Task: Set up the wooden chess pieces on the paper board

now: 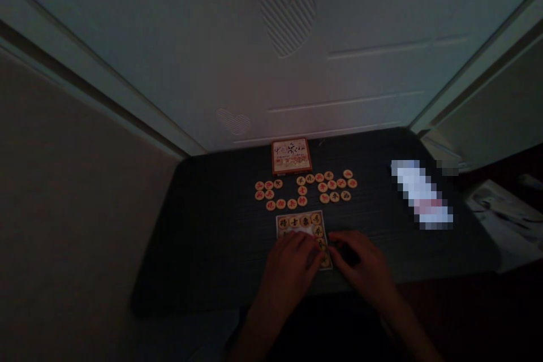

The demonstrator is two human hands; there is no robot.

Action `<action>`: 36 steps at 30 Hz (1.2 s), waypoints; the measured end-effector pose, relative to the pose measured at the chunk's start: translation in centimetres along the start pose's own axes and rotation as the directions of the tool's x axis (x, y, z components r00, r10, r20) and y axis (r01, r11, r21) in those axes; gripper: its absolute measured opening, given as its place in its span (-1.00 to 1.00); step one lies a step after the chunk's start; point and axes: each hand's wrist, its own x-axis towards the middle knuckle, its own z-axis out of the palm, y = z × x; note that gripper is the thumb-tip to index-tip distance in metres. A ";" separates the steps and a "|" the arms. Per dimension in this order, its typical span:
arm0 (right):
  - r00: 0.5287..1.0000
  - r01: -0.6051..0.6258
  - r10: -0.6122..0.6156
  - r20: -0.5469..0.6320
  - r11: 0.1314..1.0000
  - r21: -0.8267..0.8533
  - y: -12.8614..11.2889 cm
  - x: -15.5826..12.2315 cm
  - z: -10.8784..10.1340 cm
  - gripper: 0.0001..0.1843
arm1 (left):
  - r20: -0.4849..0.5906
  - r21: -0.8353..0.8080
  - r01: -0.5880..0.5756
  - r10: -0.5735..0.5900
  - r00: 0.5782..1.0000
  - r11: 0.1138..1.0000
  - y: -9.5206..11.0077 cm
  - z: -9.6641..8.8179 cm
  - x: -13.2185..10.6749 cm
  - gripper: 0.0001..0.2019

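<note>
The curled left hand [291, 260] and right hand [362, 263], any pinch hidden, are resting over black-marked xiangqi discs [304, 221] on a card [297, 230], while red-marked discs [305, 189] are lying loose on the desk [203, 237].

Pixelated white object [419, 195] on the right of the table, can't tell what it is. Smaller pixelated patch [447, 167] just above it, unreadable too. Left hand [292, 257] covers the lower left of the square tray [299, 225], and right hand [360, 263] blocks the view by its lower right corner, so black-character pieces [304, 222] are partly hidden. Both forearms cut off by bottom edge. Printed sheet [504, 220] cut off at right edge, picture unclear. Writing on box lid [291, 155] too small and dim. Characters on red-character pieces [302, 190] mostly too small to read.
</note>
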 end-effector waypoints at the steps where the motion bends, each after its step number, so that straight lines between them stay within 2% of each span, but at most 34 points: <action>1: 1.000 -0.001 0.001 0.006 1.000 -0.004 0.0 0.0 0.0 -0.76 | 0.007 -0.008 -0.007 0.007 1.000 1.000 0.0 -0.2 -0.1 -0.94; 6: 1.000 0.000 0.000 0.019 1.000 -0.001 0.0 0.0 -0.1 -0.76 | 0.010 -0.038 -0.031 0.031 0.999 0.999 -0.5 -0.9 -0.3 -0.87; 14: 0.998 0.024 -0.023 0.066 0.999 -0.021 -0.1 0.2 -0.3 -0.76 | 0.047 -0.035 -0.029 0.030 0.998 0.999 -0.4 -0.5 0.0 -0.90; 22: 0.999 0.026 -0.025 0.040 1.000 -0.014 0.0 0.1 -0.2 -0.70 | -0.025 -0.055 -0.028 0.027 0.999 0.998 -0.8 -0.7 0.1 -0.78; 29: 0.997 0.034 -0.032 0.072 0.999 -0.018 0.0 0.2 -0.3 -0.65 | -0.031 -0.051 -0.057 0.055 0.998 0.997 -0.8 -0.3 0.3 -0.75; 36: 0.998 0.037 -0.036 0.059 0.999 -0.018 -0.3 0.3 -0.5 -0.67 | -0.008 -0.095 -0.019 0.019 1.000 0.995 -0.5 -0.9 0.0 -0.75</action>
